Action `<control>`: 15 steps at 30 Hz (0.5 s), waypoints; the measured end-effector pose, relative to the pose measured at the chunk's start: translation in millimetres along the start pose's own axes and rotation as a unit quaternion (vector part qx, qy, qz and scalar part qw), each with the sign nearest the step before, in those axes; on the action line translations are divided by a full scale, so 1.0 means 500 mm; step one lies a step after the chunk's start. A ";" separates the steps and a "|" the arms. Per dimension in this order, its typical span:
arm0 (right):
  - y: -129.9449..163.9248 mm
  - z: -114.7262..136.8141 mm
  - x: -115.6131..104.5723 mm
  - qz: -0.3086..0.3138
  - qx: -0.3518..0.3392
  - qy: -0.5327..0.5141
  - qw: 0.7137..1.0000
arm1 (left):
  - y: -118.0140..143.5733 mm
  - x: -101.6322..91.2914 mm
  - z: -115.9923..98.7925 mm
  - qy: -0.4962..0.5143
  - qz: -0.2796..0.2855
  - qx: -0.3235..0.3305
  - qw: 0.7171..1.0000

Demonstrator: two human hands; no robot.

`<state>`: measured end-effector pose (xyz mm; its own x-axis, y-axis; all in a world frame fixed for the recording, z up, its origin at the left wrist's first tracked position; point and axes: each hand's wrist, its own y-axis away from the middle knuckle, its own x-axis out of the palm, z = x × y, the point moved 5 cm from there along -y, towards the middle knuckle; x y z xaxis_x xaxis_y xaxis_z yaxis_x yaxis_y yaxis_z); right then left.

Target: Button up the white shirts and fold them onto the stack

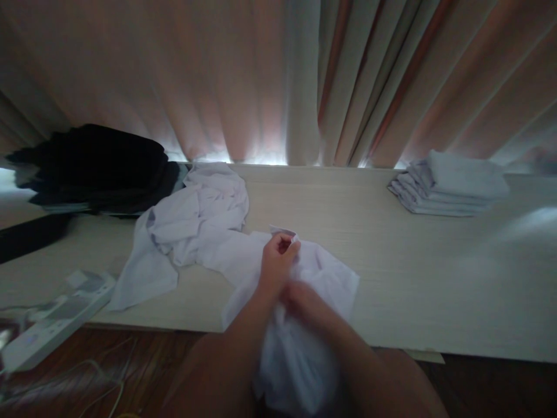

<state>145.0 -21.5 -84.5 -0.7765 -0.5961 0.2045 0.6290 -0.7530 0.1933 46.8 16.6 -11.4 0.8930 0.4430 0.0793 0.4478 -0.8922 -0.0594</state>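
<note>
My left hand [278, 255] pinches the collar edge of the white shirt [322, 278], which drapes off the counter [435, 278] edge toward me. My right hand [304, 302], nearer me, grips the shirt's bunched cloth just below.

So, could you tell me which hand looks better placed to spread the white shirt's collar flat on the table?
Probably the left hand: it already pinches the white shirt at its collar edge over the table, while the right hand sits lower, bunched in the fabric.
</note>
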 end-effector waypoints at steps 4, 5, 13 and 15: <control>0.032 0.089 -0.102 -0.190 -0.141 0.247 0.940 | 0.001 -0.027 -0.008 -0.158 -0.020 0.070 0.985; 0.044 0.109 -0.123 -0.253 -0.179 0.292 0.905 | 0.003 -0.026 -0.005 -0.177 -0.018 0.075 0.981; 0.044 0.122 -0.157 -0.382 -0.288 0.183 0.859 | 0.034 0.034 0.038 -0.141 0.045 0.025 0.989; 0.032 0.111 -0.153 -0.352 -0.284 0.072 0.889 | 0.040 0.040 0.041 -0.113 0.073 0.009 0.991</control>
<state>216.9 27.5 -43.7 -0.9925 0.0799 0.0924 -0.1043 -0.9484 -0.2994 74.5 9.7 -31.4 0.9349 0.3188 -0.1559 0.3111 -0.9476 -0.0721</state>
